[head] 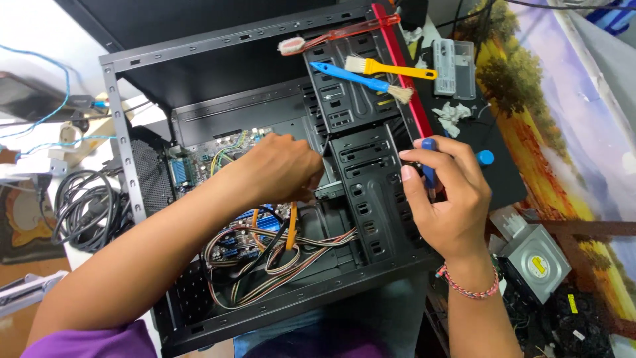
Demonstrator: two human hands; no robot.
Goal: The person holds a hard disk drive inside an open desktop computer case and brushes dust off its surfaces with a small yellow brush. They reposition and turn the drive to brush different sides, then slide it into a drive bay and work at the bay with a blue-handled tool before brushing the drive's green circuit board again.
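Here, a big black computer case (199, 79) lay open under both hands. The left hand (278, 166) reached down inside it, fingers curled shut around something hidden from view, just above the striped wires (291, 255). The right hand (444, 199) rested on the metal drive cage (371, 192) and gripped a blue-handled screwdriver (429, 166). Past the right hand lay a blue brush (361, 81), a yellow brush (387, 67) and a red brush (338, 33).

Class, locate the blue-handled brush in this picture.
In the head view, the blue-handled brush lies on the drive cage at the upper middle, just below the yellow-handled brush.
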